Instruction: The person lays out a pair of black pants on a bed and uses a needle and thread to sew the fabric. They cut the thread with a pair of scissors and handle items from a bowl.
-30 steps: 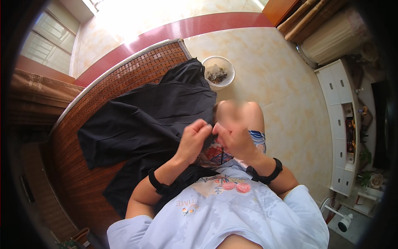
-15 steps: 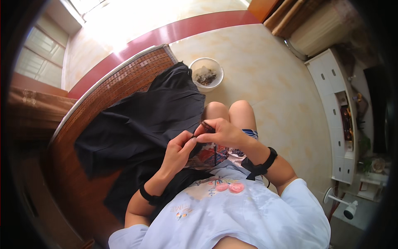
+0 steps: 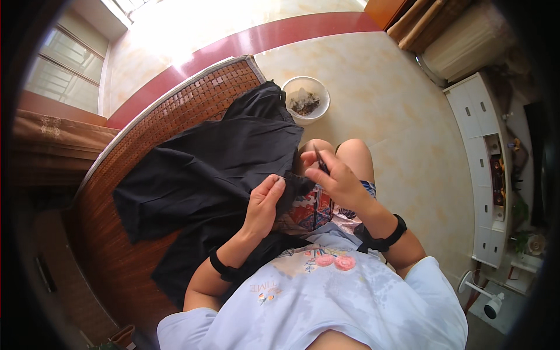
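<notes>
Left hand (image 3: 264,203) pinches black cloth (image 3: 204,157) at an edge; right hand (image 3: 339,184) grips small dark tool (image 3: 322,164). Looks mid-work; can't tell done versus left.

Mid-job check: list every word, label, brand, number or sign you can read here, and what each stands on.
Light blue shirt: one short word in pale orange print on the front; not copied out here.
Small dark tool in the right hand: too small to make out any marking.
Black cloth, white bin: no lettering visible.
</notes>
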`<state>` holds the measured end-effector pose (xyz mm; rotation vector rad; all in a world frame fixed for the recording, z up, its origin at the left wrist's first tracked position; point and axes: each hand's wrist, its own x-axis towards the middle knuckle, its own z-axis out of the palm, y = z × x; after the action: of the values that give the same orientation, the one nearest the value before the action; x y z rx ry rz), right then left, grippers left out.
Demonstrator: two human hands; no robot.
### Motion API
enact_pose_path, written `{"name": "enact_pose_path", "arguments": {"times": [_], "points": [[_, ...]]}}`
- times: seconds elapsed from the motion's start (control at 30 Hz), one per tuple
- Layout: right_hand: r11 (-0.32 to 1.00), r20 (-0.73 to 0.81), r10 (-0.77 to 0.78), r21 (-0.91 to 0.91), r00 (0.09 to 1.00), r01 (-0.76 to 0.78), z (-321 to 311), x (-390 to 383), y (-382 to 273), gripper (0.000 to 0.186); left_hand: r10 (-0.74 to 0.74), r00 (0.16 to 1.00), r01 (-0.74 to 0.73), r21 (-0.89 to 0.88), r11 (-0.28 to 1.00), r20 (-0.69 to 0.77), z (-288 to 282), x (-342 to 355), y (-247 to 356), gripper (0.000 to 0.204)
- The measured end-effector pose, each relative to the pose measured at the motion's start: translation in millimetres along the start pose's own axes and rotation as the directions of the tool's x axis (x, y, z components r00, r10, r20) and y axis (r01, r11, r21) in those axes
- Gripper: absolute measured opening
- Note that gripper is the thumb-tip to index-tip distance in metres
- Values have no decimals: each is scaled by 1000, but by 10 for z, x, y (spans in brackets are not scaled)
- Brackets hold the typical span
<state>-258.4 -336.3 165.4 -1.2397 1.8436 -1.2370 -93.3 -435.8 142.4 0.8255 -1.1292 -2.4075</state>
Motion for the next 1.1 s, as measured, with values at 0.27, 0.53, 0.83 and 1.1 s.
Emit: {"name": "enact_pose_path", "arguments": {"times": [0.27,0.53,0.83,1.1], "points": [[835,390,384,240,837,-495,-89,-130,-522,29,82,997,-83,102,991,11,-42,5,16,19],[916,410,347,44,843,-399,-33,-80,-486,31,80,995,-83,38,996,61,-80,10,12,15],[923,377,326,72,867,-379,1,-62,-445,30,199,979,-205,246,947,46,-18,50,0,17],[918,-24,206,351,978,-184,-83,42,-238,19,7,992,-34,214,976,127,-78,-13,31,15]]}}
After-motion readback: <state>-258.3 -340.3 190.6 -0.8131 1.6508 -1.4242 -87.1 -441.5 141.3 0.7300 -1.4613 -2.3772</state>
